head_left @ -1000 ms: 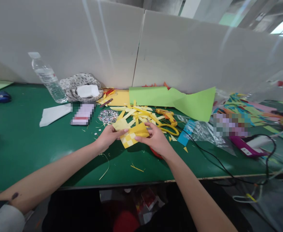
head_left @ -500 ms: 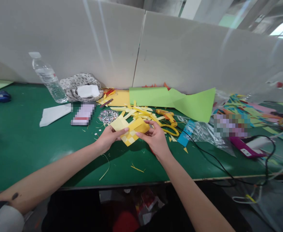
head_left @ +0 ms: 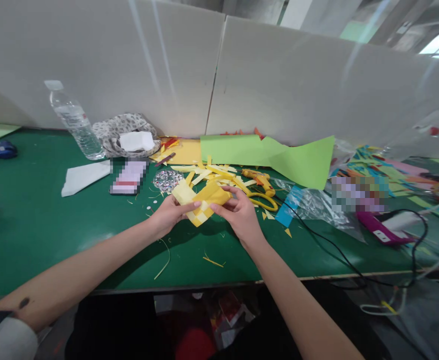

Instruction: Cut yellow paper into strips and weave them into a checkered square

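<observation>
Both hands hold one piece of woven paper (head_left: 202,212), a checkered heart-like shape in pale and deep yellow, lifted above the green tabletop. My left hand (head_left: 169,216) pinches its pale left flap, thumb on top and fingers behind. On the other side, my right hand (head_left: 240,214) grips the deeper yellow flap between thumb and fingers. Just behind the weave lies a pile of yellow paper strips (head_left: 200,175). Yellow-handled scissors (head_left: 264,201) and a yellow glue gun (head_left: 260,181) rest to the right of the pile.
Green paper (head_left: 242,150) lies along the wall. A water bottle (head_left: 75,122), a phone (head_left: 129,176) and a clear bag of small beads or sequins (head_left: 167,181) are on the left. At right are a blue strip (head_left: 290,207), a plastic bag (head_left: 324,212) and a black cable (head_left: 317,239).
Both hands keep their grip in nearly the same place. The paper has tilted slightly, and its yellow flaps look a little more spread.
</observation>
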`<state>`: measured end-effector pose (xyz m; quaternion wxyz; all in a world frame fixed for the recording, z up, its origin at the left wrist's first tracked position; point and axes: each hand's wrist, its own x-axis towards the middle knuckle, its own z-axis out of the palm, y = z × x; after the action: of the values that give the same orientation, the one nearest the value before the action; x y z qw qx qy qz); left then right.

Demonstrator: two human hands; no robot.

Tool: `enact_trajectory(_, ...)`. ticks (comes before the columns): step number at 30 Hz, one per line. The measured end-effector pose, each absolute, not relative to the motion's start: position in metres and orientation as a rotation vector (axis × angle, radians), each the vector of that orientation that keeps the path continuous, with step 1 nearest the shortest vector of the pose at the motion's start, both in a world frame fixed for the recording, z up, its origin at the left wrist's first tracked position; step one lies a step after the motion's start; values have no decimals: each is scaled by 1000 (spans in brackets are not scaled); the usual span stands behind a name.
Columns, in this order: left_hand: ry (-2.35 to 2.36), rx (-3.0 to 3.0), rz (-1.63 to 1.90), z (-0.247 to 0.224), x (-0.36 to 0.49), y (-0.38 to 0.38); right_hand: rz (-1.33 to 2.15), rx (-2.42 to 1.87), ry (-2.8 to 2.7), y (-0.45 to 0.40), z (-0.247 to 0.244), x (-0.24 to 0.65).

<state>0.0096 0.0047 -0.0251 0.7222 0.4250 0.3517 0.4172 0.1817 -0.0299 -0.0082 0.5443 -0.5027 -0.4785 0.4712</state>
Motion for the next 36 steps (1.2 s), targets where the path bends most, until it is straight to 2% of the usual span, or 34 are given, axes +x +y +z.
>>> enact_trajectory(5,697,953,959,-25,10,4,1140,-1190,-1022,-31,-4,177)
enact_trajectory(14,654,1020,1069,-23,11,-2,1417,-1039,-856,-36,3,173)
enact_trajectory(23,730,1201,1060,-25,9,-1,1328,-1099,-920,-33,-1,177)
enact_trajectory(36,804,1018,1003,-31,10,5,1202,-1166,-916,-31,-3,176)
